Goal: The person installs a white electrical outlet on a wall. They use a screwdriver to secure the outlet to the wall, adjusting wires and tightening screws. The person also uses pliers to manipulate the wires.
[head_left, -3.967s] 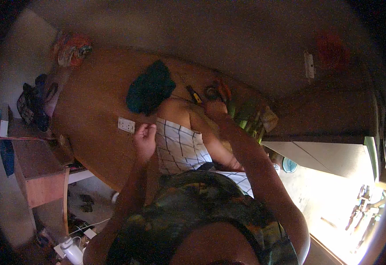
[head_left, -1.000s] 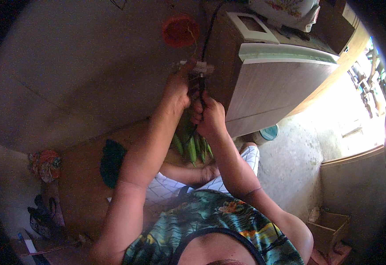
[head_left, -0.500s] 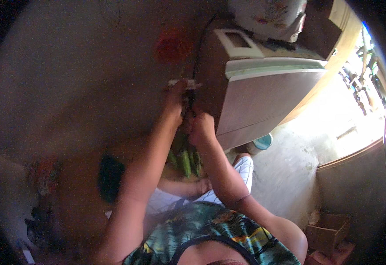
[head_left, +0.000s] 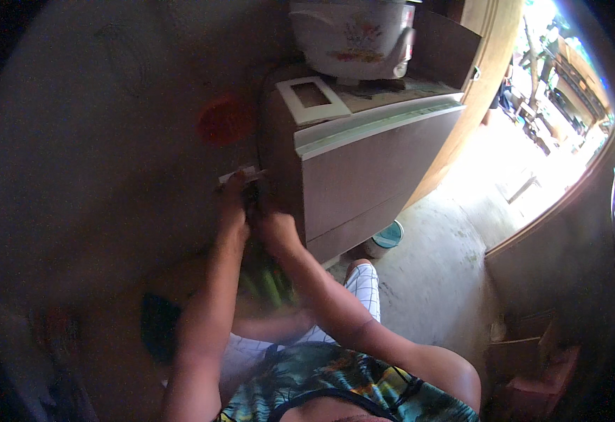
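My left hand [head_left: 231, 197] is closed on a white electrical fitting [head_left: 224, 179] at the wall. Just below and right of it, my right hand [head_left: 273, 229] grips a dark slender object [head_left: 252, 197], blurred and partly hidden by the fingers. That object reaches up to the fitting, close to my left hand's fingers. Long green vegetables [head_left: 268, 281] lie beneath my forearms, above my crossed legs in white checked shorts [head_left: 363, 288].
A wooden cabinet [head_left: 370, 176] stands right of my hands, carrying a white frame [head_left: 286, 95] and a flowered appliance [head_left: 346, 39]. A red round shape [head_left: 221, 121] is on the wall. A bucket [head_left: 385, 239] sits by the cabinet, near a bright doorway [head_left: 532, 162].
Four seconds ago my hands were apart over the wooden surface; now both are together at the wall fitting. Over the last second they stayed there while my view shifted, bringing the doorway further in.
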### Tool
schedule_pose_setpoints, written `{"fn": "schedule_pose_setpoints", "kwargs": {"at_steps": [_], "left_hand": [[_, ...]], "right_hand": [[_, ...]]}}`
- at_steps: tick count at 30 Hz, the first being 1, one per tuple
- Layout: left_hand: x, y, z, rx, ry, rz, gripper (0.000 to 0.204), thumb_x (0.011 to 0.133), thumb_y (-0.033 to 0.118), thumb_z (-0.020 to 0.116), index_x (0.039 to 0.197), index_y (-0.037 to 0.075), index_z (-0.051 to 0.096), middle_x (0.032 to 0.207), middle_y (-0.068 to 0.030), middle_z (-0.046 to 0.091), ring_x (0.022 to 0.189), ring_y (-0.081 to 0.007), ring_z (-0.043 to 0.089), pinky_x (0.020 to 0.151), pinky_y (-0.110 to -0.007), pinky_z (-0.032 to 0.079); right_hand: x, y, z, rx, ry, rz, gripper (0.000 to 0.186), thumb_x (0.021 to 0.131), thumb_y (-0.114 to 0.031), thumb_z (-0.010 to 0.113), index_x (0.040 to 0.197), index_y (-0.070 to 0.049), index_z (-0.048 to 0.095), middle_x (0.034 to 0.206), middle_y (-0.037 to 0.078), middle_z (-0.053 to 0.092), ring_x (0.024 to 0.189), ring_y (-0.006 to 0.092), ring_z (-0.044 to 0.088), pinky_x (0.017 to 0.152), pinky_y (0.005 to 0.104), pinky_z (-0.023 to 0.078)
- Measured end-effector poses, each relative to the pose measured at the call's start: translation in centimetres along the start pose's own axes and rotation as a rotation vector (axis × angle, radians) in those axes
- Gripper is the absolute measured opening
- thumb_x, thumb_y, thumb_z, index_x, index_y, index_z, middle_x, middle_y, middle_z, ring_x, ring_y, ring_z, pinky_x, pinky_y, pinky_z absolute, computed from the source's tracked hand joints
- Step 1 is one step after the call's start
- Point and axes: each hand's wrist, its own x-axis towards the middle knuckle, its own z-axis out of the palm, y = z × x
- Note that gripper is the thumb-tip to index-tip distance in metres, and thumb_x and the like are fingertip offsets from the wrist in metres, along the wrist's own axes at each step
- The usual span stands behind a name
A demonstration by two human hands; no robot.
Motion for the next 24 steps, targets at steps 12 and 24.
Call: {"fn": "schedule_pose_setpoints", "kwargs": {"at_steps": [12, 24], "left_hand": [[0.7, -0.4, -1.5, -0.068, -0.090, -0.003, 0.043, 0.097, 0.036, 0.070, 0.126, 0.005, 0.062, 0.114, -0.0081, 0.067, 0.104, -0.0222, 0.065, 0.092, -0.040, 0.054], [0.9, -0.8, -1.5, -0.075, -0.094, 0.062, 0.039, 0.100, 0.034, 0.068, 0.121, 0.001, 0.063, 0.108, -0.0085, 0.066, 0.101, -0.0231, 0.065, 0.090, -0.039, 0.054]], "right_hand": [[1.1, 1.7, -0.1, 0.743, -0.187, 0.745, 0.033, 0.096, -0.016, 0.059, 0.124, 0.002, 0.059, 0.120, 0.029, 0.065, 0.112, 0.0462, 0.063, 0.093, 0.0503, 0.051], [0.3, 2.0, 0.1, 0.082, -0.194, 0.230, 0.027, 0.098, -0.010, 0.052, 0.121, 0.001, 0.063, 0.117, 0.028, 0.067, 0.107, 0.0456, 0.066, 0.091, 0.0501, 0.055]]}}
